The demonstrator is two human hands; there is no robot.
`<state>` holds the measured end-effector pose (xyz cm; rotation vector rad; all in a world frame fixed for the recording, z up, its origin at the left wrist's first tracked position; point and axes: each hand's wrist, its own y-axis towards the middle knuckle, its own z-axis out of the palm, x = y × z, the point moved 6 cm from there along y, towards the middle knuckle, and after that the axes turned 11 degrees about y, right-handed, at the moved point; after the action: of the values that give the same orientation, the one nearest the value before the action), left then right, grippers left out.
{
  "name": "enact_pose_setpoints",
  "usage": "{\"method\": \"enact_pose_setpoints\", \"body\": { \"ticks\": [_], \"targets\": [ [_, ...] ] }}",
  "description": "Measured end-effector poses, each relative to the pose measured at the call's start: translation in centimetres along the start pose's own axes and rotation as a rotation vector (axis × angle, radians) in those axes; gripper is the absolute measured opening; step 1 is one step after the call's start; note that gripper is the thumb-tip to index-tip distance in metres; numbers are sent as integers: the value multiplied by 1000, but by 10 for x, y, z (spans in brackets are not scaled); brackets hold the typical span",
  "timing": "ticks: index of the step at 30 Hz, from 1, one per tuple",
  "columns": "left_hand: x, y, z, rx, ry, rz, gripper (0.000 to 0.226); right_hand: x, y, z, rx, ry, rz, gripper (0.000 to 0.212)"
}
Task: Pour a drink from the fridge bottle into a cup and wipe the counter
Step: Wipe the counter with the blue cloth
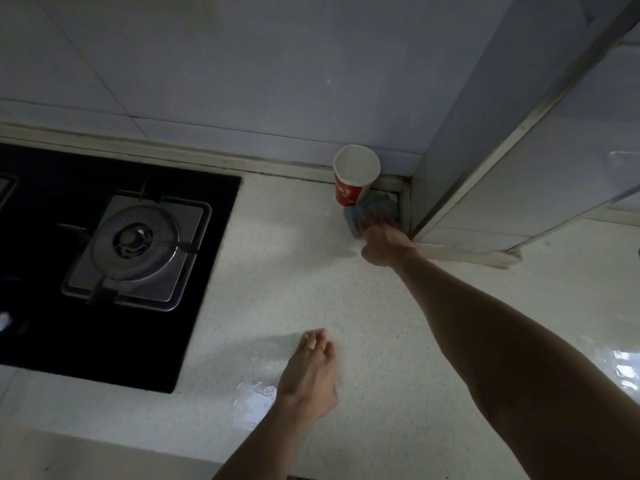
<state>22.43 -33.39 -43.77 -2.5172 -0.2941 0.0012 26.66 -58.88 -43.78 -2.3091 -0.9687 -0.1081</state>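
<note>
Overall: person at a kitchen counter (277, 258), both bare arms out over it; dim light, some blur.
R hand (386, 245): reached into the far right corner, on a grey-blue cloth (381, 202). Fingers look stretched out flat over it, pressing it to the counter, not curled round it as far as the blur shows.
R arm: long & nearly straight, runs from the near right edge diagonally up-left to the corner. Back of hand faces up.
L hand (310, 375): relaxed, holds nothing. Palm down, fingers straight & close together, pointing far. Fingertips on or just over the counter, can't tell which.
L arm: comes in from the near edge, forearm angled up & right.
Cup (355, 174): paper, white inside w/ a red lower part. Upright in the far corner, against the low ledge (207, 161) under the wall tiles (242, 81). Contents can't tell.
Cloth position: btwn cup & the tiled column (467, 150) at right. Touching the cup or just beside it, can't tell.
Wet patch (256, 389): shiny film on the counter just left of the L hand, by the wrist.
Hob (52, 323): black glass, left side, one burner (133, 237) w/ a metal pan support. Well apart from both hands.
</note>
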Motion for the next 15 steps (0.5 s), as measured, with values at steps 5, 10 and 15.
{"method": "enact_pose_setpoints", "body": {
  "ticks": [5,10,15],
  "targets": [
    [0,-3,-2,-36,21,17,68,9,-31,11,-68,7,-1,78],
    [3,-11,-4,-73,-56,21,67,23,-66,44,-89,-94,-51,78],
    [-1,-41,0,-243,-130,36,55,32,-114,76,-96,-79,15,80]
  ]
}}
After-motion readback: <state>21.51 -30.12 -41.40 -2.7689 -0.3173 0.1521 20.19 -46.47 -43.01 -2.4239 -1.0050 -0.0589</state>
